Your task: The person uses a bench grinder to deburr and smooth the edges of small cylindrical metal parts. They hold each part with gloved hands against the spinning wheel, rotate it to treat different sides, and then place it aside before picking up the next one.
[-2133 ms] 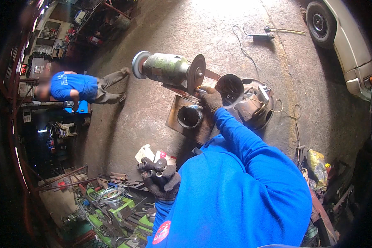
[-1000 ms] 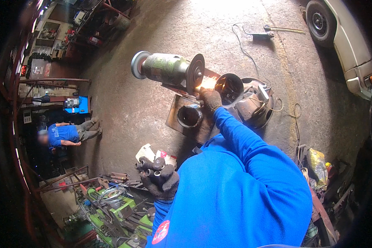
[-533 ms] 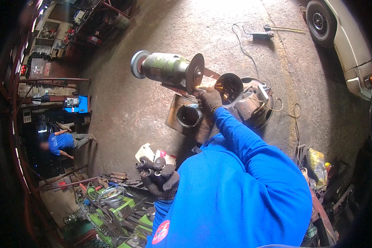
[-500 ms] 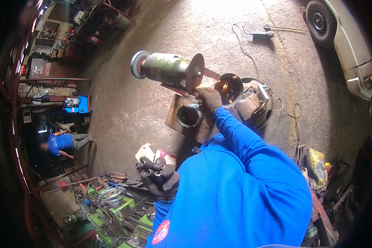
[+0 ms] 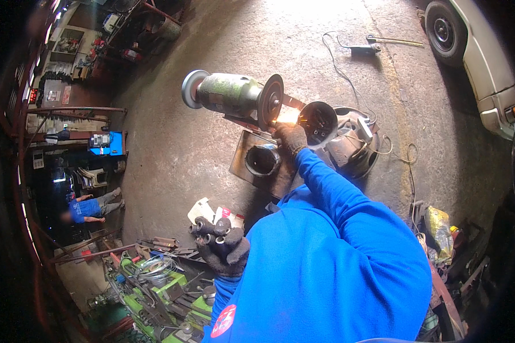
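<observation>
My right hand (image 5: 292, 138), in a dark glove, is closed at the rim of the grinding disc (image 5: 270, 102) on a green bench grinder (image 5: 228, 94). Bright orange sparks fly off beside its fingertips; the small workpiece in them is hidden by the hand and the glare. Gloved too, my left hand (image 5: 230, 255) curls palm up around several short metal tubes (image 5: 220, 240). Just right of the sparks stands a round metal can (image 5: 319, 124) with small pieces inside. An open pipe piece (image 5: 262, 159) on a plate sits below the grinder.
White and red cardboard pieces (image 5: 201, 210) lie beyond my left hand. An angle grinder (image 5: 364, 50) with its cord rests on the floor, near a parked vehicle (image 5: 486, 74). Green machinery (image 5: 166, 291) fills the lower left. A person in blue (image 5: 87, 210) is at the far left.
The sparks at the disc have grown much brighter and wider. My hands have barely moved. The person at the far left has shifted stance slightly.
</observation>
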A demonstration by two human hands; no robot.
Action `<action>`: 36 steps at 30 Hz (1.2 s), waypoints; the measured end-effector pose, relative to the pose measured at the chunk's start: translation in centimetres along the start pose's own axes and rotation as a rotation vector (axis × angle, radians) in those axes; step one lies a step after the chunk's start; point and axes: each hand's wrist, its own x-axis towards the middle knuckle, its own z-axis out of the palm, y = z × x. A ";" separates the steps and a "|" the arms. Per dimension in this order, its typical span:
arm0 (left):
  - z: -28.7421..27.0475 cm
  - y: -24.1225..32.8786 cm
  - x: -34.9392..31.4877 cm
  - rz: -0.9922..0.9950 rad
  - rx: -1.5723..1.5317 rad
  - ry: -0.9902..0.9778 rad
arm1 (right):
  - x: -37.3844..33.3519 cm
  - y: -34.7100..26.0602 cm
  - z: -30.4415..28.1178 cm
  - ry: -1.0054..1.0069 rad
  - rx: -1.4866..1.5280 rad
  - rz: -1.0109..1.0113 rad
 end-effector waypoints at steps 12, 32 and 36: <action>-0.1 -0.6 -0.3 0.027 -0.040 -0.020 | -1.1 -4.1 -0.3 -0.077 0.316 0.266; -2.1 4.1 -2.7 -0.067 -0.198 -0.124 | -15.8 -19.8 -1.5 -0.155 -0.318 -0.624; -3.0 5.3 -3.2 -0.115 -0.261 -0.221 | -20.0 -25.1 0.3 0.017 -0.699 -0.696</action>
